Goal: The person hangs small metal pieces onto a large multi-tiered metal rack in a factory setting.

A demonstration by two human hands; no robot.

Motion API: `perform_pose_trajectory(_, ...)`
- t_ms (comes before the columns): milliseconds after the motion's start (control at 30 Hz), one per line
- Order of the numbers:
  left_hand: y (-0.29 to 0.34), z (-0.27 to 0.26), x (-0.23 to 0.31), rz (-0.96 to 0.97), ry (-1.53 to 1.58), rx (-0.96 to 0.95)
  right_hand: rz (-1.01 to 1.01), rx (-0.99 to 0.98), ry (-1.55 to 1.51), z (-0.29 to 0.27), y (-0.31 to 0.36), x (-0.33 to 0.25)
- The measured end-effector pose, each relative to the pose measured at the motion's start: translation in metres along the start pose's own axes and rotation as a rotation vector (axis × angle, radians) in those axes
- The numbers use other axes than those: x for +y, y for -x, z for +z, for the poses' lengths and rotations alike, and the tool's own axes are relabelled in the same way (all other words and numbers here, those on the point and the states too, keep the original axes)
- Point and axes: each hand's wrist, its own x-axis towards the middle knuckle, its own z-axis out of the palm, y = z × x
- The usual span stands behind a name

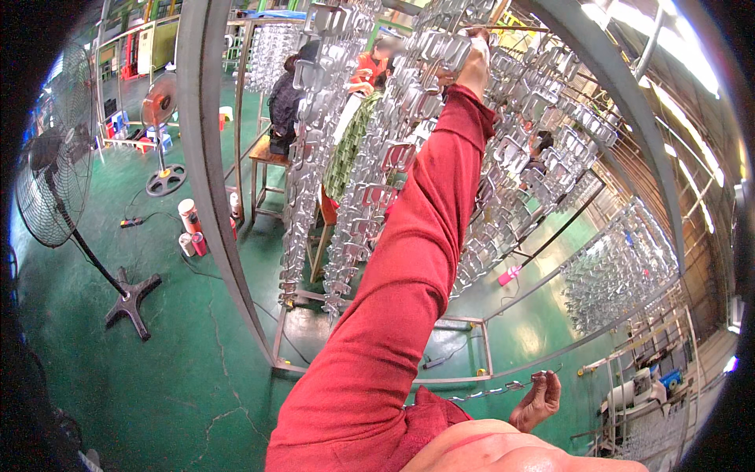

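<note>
My left arm, in a red sleeve, stretches up to the top of a metal rack. There my left hand (475,57) is closed among hanging strands of shiny metal parts (401,86); whatever its fingers grip is too small and crowded to make out. Low on the right, my right hand (538,403) pinches a thin metal chain (491,391) near one end, with a bit of fine wire sticking out past the fingers. The chain runs leftward from the fingertips and passes out of sight behind the red sleeve.
Grey rack posts (206,157) frame the strands. Behind them people sit on wooden stools (270,153). Standing fans (55,165) and several cups or bottles (191,228) are on the green floor at left. Another hung rack (617,267) and a metal cart (645,393) stand at right.
</note>
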Motion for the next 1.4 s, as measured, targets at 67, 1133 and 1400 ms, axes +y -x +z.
perform_pose_trajectory(67, -0.005, 0.0, 0.0, 0.008, -0.009, -0.002, -0.008, -0.006, -0.003, -0.004, 0.001, 0.001)
perform_pose_trajectory(1133, 0.047, 0.009, 0.039, 0.38, -0.176, -0.384, -0.063, -0.158, 0.015, 0.0, -0.019, 0.004)
perform_pose_trajectory(1400, 0.086, 0.016, 0.081, -0.093, 0.097, -0.508, -0.101, -0.189, 0.074, 0.01, -0.016, -0.002)
